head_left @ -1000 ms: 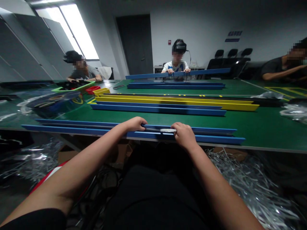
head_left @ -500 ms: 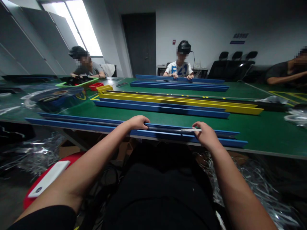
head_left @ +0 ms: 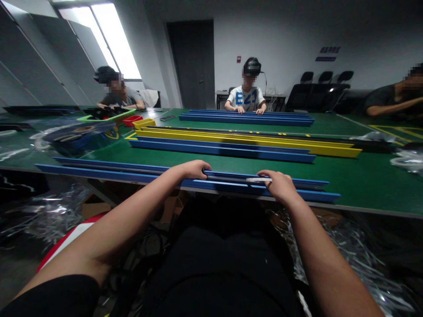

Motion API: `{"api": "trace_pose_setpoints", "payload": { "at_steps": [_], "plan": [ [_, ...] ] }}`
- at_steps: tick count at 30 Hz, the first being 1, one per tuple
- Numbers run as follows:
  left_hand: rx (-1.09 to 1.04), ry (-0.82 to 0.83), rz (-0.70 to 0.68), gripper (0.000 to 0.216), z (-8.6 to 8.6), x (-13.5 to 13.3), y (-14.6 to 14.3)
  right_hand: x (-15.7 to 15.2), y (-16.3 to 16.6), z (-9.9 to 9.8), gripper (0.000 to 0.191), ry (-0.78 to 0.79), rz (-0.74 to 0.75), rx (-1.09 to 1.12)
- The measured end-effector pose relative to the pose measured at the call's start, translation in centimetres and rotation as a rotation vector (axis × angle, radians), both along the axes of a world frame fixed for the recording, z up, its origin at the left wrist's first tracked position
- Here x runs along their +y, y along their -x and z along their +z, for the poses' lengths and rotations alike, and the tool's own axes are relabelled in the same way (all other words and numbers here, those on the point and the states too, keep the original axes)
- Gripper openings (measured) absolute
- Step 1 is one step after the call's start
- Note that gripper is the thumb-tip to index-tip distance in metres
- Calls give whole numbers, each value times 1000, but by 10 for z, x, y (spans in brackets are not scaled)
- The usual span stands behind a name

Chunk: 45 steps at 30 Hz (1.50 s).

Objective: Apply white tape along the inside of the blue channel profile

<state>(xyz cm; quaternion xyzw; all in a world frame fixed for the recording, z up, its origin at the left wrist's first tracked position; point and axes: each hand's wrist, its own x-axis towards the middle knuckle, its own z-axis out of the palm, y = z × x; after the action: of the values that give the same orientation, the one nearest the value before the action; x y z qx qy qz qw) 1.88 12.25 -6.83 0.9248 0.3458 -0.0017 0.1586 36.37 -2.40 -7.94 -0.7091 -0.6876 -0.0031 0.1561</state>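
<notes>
A long blue rail lies along the near edge of the green table, with a dark strip running in its channel. My left hand is curled over the rail near its middle, fingers closed on it. My right hand rests further right on the same rail, pinching a small pale strip against the rail's top.
More blue rails and yellow rails lie across the table's middle. Red, yellow and green bins stand at the back left. Three other people sit around the table. Clear plastic wrapping is heaped on the floor below.
My right hand slid right along the rail with the pale strip, then came back slightly left. The left hand stayed on the rail. The person opposite laid a blue rail down.
</notes>
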Motion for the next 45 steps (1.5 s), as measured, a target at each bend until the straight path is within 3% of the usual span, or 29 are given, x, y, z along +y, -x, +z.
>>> {"api": "trace_pose_setpoints", "payload": {
  "at_steps": [8,19,28,36,45],
  "plan": [
    [-43,-65,-89,47,-4,-5,-32,-1,0,-1,42,9,-8,12],
    [-84,-14,-167,52,-6,-9,-80,4,-2,1,49,64,55,36],
    [-172,37,-132,47,-4,-14,-78,3,-4,3,46,67,100,77],
    [-120,-42,-95,42,-6,-16,-80,-2,-4,8,39,68,152,152],
    [-85,-79,-64,40,-9,-15,-82,1,-1,4,40,56,65,140]
  ]
}}
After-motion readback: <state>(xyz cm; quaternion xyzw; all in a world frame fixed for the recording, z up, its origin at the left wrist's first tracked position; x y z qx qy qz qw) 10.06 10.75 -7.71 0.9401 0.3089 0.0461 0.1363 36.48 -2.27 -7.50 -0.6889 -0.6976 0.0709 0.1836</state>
